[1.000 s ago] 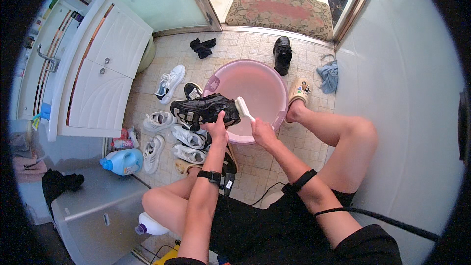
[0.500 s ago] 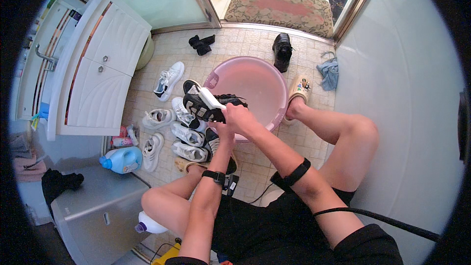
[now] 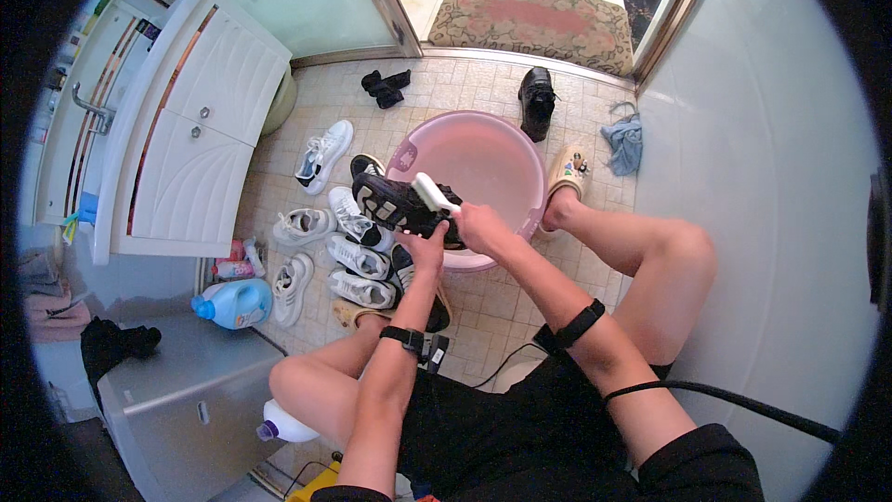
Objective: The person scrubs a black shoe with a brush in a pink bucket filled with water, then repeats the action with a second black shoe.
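Observation:
A black shoe is gripped in my left hand, its sole turned up toward me over the left rim of a pink basin. My right hand is closed round the handle of a white brush. The brush head lies at the shoe's side, near its right half; whether the bristles touch cannot be made out. Water appears to stand in the basin. Left of the basin, several white sneakers are lined up close to the held shoe, with dark shoes partly hidden behind my left hand.
Beyond the basin lie a black shoe and black socks. A blue cloth rests by the right wall. On the left are a white cabinet, a blue detergent bottle and a grey box. A patterned mat lies past the doorway.
The brush has shifted right along the shoe, and my right hand has moved right with it. The shoe has turned so that more of its sole shows.

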A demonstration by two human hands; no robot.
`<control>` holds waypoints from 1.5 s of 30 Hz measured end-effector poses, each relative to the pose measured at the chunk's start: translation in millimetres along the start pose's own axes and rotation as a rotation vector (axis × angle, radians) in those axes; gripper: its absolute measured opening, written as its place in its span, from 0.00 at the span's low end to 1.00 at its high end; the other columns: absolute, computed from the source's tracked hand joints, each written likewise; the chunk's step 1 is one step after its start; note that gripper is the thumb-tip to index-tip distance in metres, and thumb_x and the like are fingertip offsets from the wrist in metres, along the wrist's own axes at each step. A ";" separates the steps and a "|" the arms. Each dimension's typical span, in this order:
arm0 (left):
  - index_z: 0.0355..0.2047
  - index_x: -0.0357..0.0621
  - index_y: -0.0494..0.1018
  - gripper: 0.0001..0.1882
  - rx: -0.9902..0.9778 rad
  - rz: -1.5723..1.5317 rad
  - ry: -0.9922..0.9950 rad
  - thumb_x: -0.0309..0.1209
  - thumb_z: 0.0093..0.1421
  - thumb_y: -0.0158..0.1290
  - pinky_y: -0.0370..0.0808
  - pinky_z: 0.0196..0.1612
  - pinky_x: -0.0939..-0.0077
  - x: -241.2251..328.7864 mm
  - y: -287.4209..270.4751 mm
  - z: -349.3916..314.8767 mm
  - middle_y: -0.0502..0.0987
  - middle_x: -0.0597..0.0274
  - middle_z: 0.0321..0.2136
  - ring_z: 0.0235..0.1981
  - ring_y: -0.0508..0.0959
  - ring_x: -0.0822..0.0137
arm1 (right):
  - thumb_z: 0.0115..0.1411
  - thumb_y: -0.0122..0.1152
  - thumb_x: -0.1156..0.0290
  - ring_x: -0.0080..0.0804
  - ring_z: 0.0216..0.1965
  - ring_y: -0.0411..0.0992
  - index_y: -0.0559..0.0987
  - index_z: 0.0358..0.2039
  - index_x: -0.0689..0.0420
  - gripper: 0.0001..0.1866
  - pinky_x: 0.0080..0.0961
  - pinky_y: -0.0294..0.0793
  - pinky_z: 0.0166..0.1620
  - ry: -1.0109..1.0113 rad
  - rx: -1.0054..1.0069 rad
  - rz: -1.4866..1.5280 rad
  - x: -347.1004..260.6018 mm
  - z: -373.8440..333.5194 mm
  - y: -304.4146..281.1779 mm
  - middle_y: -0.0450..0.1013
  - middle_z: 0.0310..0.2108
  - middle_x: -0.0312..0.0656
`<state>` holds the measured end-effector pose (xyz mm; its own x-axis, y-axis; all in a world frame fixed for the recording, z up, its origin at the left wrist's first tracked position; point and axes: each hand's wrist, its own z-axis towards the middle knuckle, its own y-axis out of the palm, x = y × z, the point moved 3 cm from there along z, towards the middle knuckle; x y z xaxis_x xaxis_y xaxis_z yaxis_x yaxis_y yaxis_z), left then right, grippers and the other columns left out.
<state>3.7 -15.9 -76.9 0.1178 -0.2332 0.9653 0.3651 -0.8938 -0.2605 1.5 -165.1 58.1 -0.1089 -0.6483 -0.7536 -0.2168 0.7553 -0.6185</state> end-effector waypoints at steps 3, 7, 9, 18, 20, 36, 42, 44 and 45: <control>0.58 0.44 0.46 0.42 -0.131 -0.139 -0.043 0.18 0.48 0.60 0.72 0.49 0.68 12.1 -1.9 2.4 0.63 0.55 0.51 0.48 0.69 0.61 | 0.65 0.42 0.59 0.61 0.33 0.72 0.74 0.33 0.65 0.20 0.50 0.71 0.38 0.030 0.011 -0.057 50.2 -1.2 1.3 0.73 0.28 0.62; 0.55 0.46 0.57 0.32 -0.340 -0.406 -0.361 0.19 0.51 0.57 0.74 0.45 0.67 48.0 -12.0 -7.2 0.68 0.60 0.48 0.47 0.72 0.61 | 0.65 0.43 0.58 0.60 0.37 0.72 0.75 0.35 0.66 0.21 0.49 0.70 0.41 0.031 -0.051 -0.029 61.4 2.3 -22.4 0.73 0.32 0.62; 0.55 0.40 0.60 0.28 -0.461 -0.566 -0.447 0.26 0.54 0.53 0.74 0.48 0.67 62.2 -21.2 -5.1 0.71 0.59 0.47 0.46 0.74 0.61 | 0.65 0.42 0.57 0.59 0.38 0.71 0.75 0.35 0.65 0.22 0.47 0.68 0.43 0.000 -0.028 0.084 60.1 4.2 -34.8 0.73 0.34 0.61; 0.50 0.38 0.68 0.25 -0.706 -0.857 -0.706 0.41 0.57 0.40 0.74 0.49 0.62 67.4 -46.2 2.5 0.76 0.53 0.45 0.44 0.77 0.57 | 0.65 0.41 0.54 0.53 0.38 0.72 0.75 0.35 0.59 0.21 0.45 0.69 0.41 -0.138 -0.140 0.060 46.7 4.1 -73.5 0.74 0.32 0.54; 0.50 0.37 0.68 0.26 -0.773 -0.879 -0.744 0.42 0.57 0.40 0.74 0.49 0.62 66.5 -46.1 1.0 0.76 0.53 0.45 0.43 0.77 0.57 | 0.65 0.41 0.53 0.52 0.37 0.72 0.75 0.35 0.58 0.21 0.45 0.70 0.40 -0.229 -0.102 -0.042 42.8 9.9 -67.0 0.74 0.31 0.53; 0.46 0.35 0.72 0.26 -0.773 -0.914 -0.762 0.44 0.58 0.39 0.78 0.43 0.63 79.7 -37.2 -6.5 0.78 0.52 0.40 0.38 0.79 0.58 | 0.65 0.45 0.56 0.60 0.31 0.71 0.71 0.31 0.58 0.17 0.50 0.68 0.33 -0.297 0.025 0.207 47.8 11.6 -29.5 0.71 0.26 0.58; 0.45 0.35 0.73 0.25 -0.763 -0.848 -0.789 0.43 0.59 0.39 0.77 0.44 0.64 77.4 -37.7 -12.8 0.78 0.53 0.39 0.37 0.79 0.58 | 0.65 0.44 0.55 0.61 0.30 0.70 0.70 0.31 0.57 0.18 0.51 0.68 0.32 -0.131 0.254 -0.117 45.2 35.3 -56.9 0.71 0.24 0.58; 0.45 0.36 0.72 0.25 -0.833 -0.815 -0.849 0.43 0.59 0.39 0.77 0.44 0.64 72.9 -39.3 -10.7 0.78 0.53 0.40 0.38 0.79 0.59 | 0.65 0.43 0.54 0.61 0.30 0.71 0.70 0.32 0.58 0.18 0.51 0.69 0.32 -0.108 0.284 -0.135 48.2 40.5 -57.9 0.72 0.25 0.58; 0.45 0.36 0.72 0.25 -0.835 -0.816 -0.847 0.43 0.59 0.39 0.77 0.44 0.64 71.8 -37.6 -10.1 0.78 0.53 0.40 0.38 0.79 0.59 | 0.65 0.43 0.54 0.60 0.30 0.71 0.71 0.33 0.56 0.18 0.51 0.70 0.32 -0.106 0.270 -0.121 50.2 41.3 -57.7 0.72 0.25 0.58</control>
<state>-10.9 -2.9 2.4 0.7544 0.4712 0.4570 -0.0050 -0.6921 0.7218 48.7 -237.3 46.7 0.0068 -0.7323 -0.6810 0.0446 0.6805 -0.7314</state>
